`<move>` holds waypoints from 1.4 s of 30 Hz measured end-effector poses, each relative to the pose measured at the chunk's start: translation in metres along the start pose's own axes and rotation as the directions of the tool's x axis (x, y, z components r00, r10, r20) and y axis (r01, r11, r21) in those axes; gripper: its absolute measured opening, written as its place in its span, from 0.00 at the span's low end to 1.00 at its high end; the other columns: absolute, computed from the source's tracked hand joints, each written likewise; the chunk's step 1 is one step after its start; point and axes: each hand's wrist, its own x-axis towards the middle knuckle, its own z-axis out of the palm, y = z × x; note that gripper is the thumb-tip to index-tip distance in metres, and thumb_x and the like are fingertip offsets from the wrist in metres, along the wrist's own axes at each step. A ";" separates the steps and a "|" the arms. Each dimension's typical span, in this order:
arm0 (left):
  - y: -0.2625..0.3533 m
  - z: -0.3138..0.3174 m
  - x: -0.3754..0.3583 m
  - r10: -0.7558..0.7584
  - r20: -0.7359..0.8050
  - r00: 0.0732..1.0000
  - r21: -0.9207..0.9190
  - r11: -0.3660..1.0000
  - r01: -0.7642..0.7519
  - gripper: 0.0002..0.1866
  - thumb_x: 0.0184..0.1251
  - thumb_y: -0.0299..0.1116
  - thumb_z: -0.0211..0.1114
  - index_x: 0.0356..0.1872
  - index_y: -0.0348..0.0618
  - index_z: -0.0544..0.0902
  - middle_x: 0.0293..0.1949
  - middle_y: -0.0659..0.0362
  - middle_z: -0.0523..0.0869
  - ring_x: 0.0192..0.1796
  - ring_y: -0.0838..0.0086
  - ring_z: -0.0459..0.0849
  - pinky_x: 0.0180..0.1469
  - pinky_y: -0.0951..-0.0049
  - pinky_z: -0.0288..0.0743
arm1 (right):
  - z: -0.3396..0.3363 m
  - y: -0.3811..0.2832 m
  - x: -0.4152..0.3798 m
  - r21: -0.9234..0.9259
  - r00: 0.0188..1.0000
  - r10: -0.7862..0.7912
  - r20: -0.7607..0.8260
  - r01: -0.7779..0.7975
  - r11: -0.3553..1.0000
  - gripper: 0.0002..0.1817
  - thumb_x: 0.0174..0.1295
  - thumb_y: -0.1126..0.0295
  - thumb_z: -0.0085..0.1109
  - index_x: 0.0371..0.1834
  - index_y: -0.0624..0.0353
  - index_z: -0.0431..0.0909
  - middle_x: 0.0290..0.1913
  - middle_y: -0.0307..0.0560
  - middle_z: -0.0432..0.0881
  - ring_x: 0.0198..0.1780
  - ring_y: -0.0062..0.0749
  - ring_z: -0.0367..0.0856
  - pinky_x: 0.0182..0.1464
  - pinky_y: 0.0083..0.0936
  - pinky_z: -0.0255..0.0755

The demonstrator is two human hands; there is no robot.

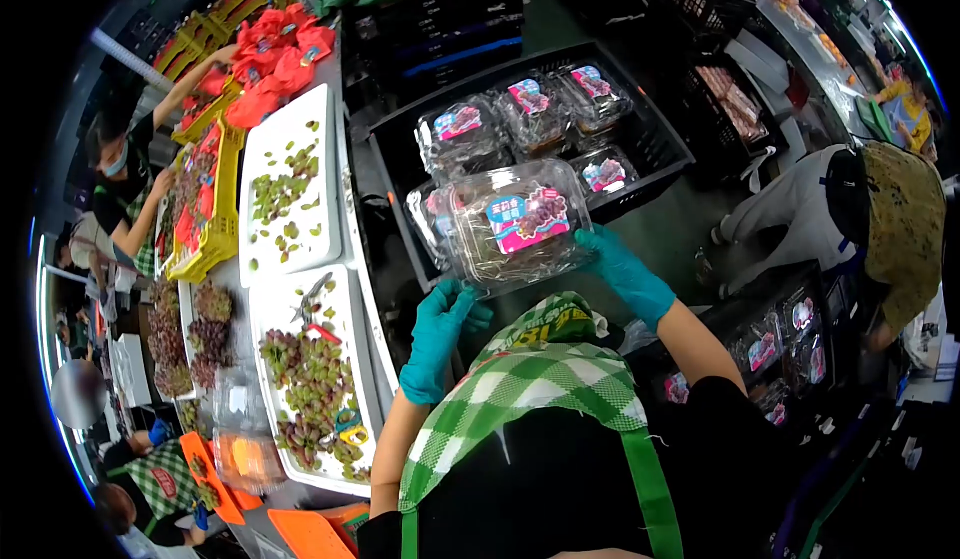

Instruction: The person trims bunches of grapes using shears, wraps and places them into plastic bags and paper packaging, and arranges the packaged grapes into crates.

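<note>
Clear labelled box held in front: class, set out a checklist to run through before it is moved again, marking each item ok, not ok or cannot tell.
1. Both hands on the clear box: ok; left hand at its lower-left corner, right hand at its right side.
2. Pink-and-blue label showing upward: ok.
3. Lid fully latched: cannot tell.
4. Near part of the black crate in full view: not ok; the held box covers some of it.
5. Red-handled snips away from both hands: ok, on the white tray.

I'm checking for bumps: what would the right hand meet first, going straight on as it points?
Probably the clear plastic box: the fingers of the right hand seem to be at its side edge, though exact depth is unclear.
</note>
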 end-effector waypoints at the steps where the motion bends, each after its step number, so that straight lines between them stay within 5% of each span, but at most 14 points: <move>1: 0.003 0.006 0.015 -0.010 0.009 1.000 -0.009 1.000 0.010 0.08 0.63 0.32 0.51 0.35 0.38 0.73 0.25 0.56 0.81 0.25 0.75 0.78 0.30 0.78 0.71 | -0.014 -0.002 0.007 0.001 1.000 -0.006 -0.028 0.006 1.000 0.23 0.53 0.58 0.57 0.49 0.59 0.69 0.41 0.39 0.75 0.42 0.24 0.74 0.46 0.25 0.69; 10: 0.015 0.043 0.101 -0.233 0.240 0.942 0.114 0.971 0.211 0.07 0.61 0.33 0.54 0.33 0.40 0.74 0.23 0.56 0.81 0.25 0.74 0.79 0.30 0.76 0.73 | -0.066 0.004 -0.007 0.082 0.934 -0.061 -0.353 0.096 0.992 0.28 0.48 0.55 0.62 0.47 0.63 0.70 0.42 0.44 0.73 0.44 0.27 0.71 0.46 0.22 0.66; 15: 0.008 0.053 0.137 -0.335 0.347 0.876 0.261 0.931 0.253 0.04 0.60 0.30 0.54 0.30 0.41 0.73 0.21 0.58 0.80 0.20 0.76 0.77 0.24 0.78 0.70 | -0.054 0.014 -0.042 -0.064 0.741 -0.165 -0.651 0.163 0.985 0.22 0.50 0.59 0.60 0.43 0.64 0.72 0.37 0.43 0.75 0.37 0.24 0.73 0.39 0.21 0.68; 20: -0.005 0.045 0.148 -0.340 0.319 0.885 0.352 0.909 0.222 0.06 0.62 0.32 0.52 0.31 0.40 0.72 0.20 0.60 0.78 0.18 0.80 0.73 0.21 0.80 0.66 | -0.053 0.004 -0.020 -0.053 0.804 -0.118 -0.583 0.107 0.993 0.28 0.45 0.55 0.65 0.44 0.65 0.72 0.36 0.43 0.76 0.36 0.24 0.72 0.41 0.20 0.66; 23: -0.025 0.021 0.159 -0.326 0.241 0.914 0.295 0.922 0.252 0.08 0.63 0.34 0.51 0.33 0.39 0.72 0.20 0.59 0.78 0.19 0.80 0.73 0.21 0.80 0.66 | -0.045 -0.029 0.021 -0.197 0.858 -0.122 -0.499 0.025 0.980 0.31 0.45 0.52 0.64 0.45 0.67 0.71 0.38 0.47 0.77 0.38 0.27 0.73 0.44 0.23 0.66; 26: -0.030 0.011 0.159 -0.341 0.124 0.932 0.263 0.917 0.301 0.11 0.63 0.36 0.52 0.36 0.37 0.72 0.20 0.58 0.79 0.18 0.79 0.73 0.20 0.79 0.66 | -0.052 -0.020 0.077 -0.517 0.804 -0.223 -0.551 -0.119 0.848 0.35 0.44 0.48 0.63 0.45 0.70 0.71 0.39 0.52 0.77 0.40 0.33 0.74 0.45 0.27 0.65; 29: -0.030 0.010 0.164 -0.341 -0.039 0.939 0.442 0.837 0.322 0.14 0.60 0.39 0.55 0.32 0.36 0.74 0.18 0.56 0.79 0.17 0.73 0.75 0.20 0.73 0.66 | -0.055 -0.050 0.109 -0.675 0.950 -0.019 -0.311 -0.206 0.708 0.39 0.44 0.41 0.58 0.45 0.71 0.71 0.39 0.60 0.76 0.42 0.42 0.75 0.46 0.31 0.65; 31: -0.033 0.018 0.162 -0.011 -0.129 0.992 0.744 0.661 0.104 0.12 0.57 0.39 0.58 0.25 0.39 0.74 0.17 0.52 0.77 0.18 0.63 0.75 0.21 0.67 0.66 | -0.068 -0.058 0.129 -0.774 0.990 0.004 -0.144 -0.115 0.623 0.39 0.45 0.39 0.54 0.42 0.71 0.72 0.38 0.64 0.75 0.41 0.46 0.75 0.45 0.33 0.66; 32: -0.035 0.023 0.163 0.159 -0.131 0.978 0.867 0.497 0.035 0.12 0.56 0.39 0.59 0.21 0.41 0.74 0.17 0.50 0.76 0.18 0.58 0.75 0.22 0.63 0.66 | -0.076 -0.063 0.141 -0.791 0.979 0.185 -0.083 -0.178 0.586 0.44 0.45 0.37 0.52 0.52 0.70 0.66 0.50 0.64 0.71 0.53 0.46 0.70 0.54 0.31 0.62; 33: -0.039 0.030 0.167 0.172 -0.183 0.968 0.818 0.573 0.053 0.12 0.55 0.38 0.59 0.21 0.41 0.73 0.17 0.50 0.76 0.18 0.58 0.75 0.21 0.63 0.66 | -0.093 -0.054 0.157 -0.815 0.969 0.245 -0.004 -0.145 0.561 0.44 0.46 0.36 0.50 0.51 0.70 0.66 0.50 0.64 0.70 0.53 0.47 0.69 0.54 0.32 0.62; 36: -0.026 0.088 0.199 0.386 -0.170 0.907 0.740 0.658 -0.141 0.07 0.54 0.33 0.59 0.23 0.43 0.72 0.16 0.51 0.75 0.19 0.58 0.75 0.21 0.64 0.67 | -0.131 -0.031 0.193 -0.949 0.879 0.443 0.175 0.030 0.314 0.43 0.49 0.36 0.46 0.51 0.69 0.67 0.49 0.66 0.71 0.51 0.50 0.70 0.52 0.35 0.63; 38: 0.000 0.148 0.232 0.392 -0.176 0.903 0.792 0.601 -0.107 0.04 0.53 0.31 0.60 0.27 0.44 0.74 0.18 0.52 0.76 0.21 0.59 0.76 0.23 0.65 0.68 | -0.128 -0.069 0.194 -0.945 0.752 0.577 0.319 0.207 0.253 0.34 0.54 0.42 0.44 0.47 0.66 0.70 0.44 0.64 0.74 0.47 0.51 0.73 0.49 0.36 0.65; 40: 0.005 0.207 0.272 0.520 -0.186 0.833 0.802 0.571 -0.177 0.10 0.52 0.29 0.60 0.36 0.42 0.76 0.25 0.55 0.79 0.23 0.68 0.77 0.26 0.72 0.71 | -0.163 -0.051 0.215 -0.834 0.611 0.580 0.538 0.488 0.260 0.25 0.58 0.49 0.42 0.43 0.61 0.72 0.41 0.61 0.75 0.43 0.50 0.74 0.46 0.38 0.66; 42: 0.027 0.259 0.308 0.577 -0.225 0.785 0.790 0.580 -0.200 0.14 0.51 0.29 0.61 0.42 0.43 0.75 0.27 0.55 0.79 0.25 0.67 0.78 0.27 0.71 0.71 | -0.201 -0.107 0.213 -0.728 0.568 0.456 0.685 0.564 0.390 0.23 0.58 0.50 0.41 0.42 0.59 0.73 0.39 0.60 0.76 0.41 0.51 0.75 0.44 0.38 0.67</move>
